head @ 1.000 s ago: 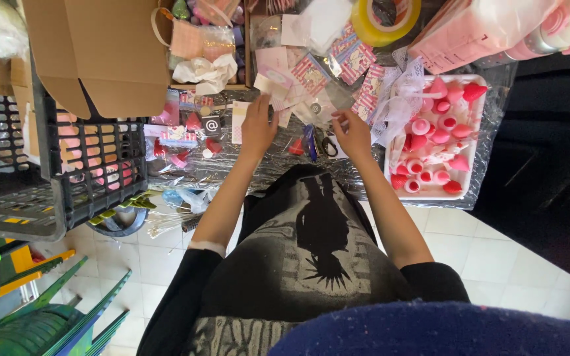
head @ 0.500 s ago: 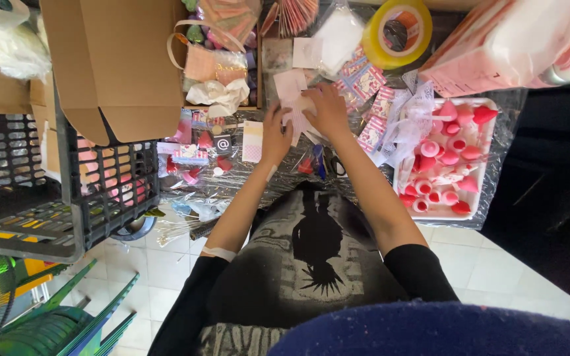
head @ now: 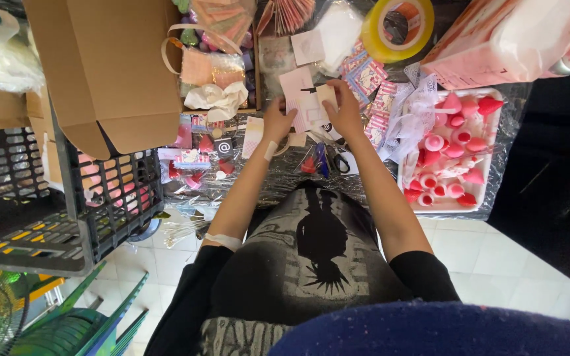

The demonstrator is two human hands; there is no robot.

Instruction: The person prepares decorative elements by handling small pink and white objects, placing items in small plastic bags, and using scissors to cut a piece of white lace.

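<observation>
Head view shows both hands raised together over a cluttered worktop (head: 245, 188) covered in crinkled foil. The left hand (head: 277, 120) and right hand (head: 346, 109) each have a closed grip on a small pale paper card (head: 308, 105), pinching its opposite edges between thumb and fingertips. The card looks light, thin and easily creased, so edge holds with gentle pressure seem right; squeezing its middle would likely bend it. Scissors (head: 338, 160) lie just below the hands. A white tray (head: 489, 155) of pink cone-shaped pieces sits to the right, and a yellow tape roll (head: 372, 36) lies beyond.
</observation>
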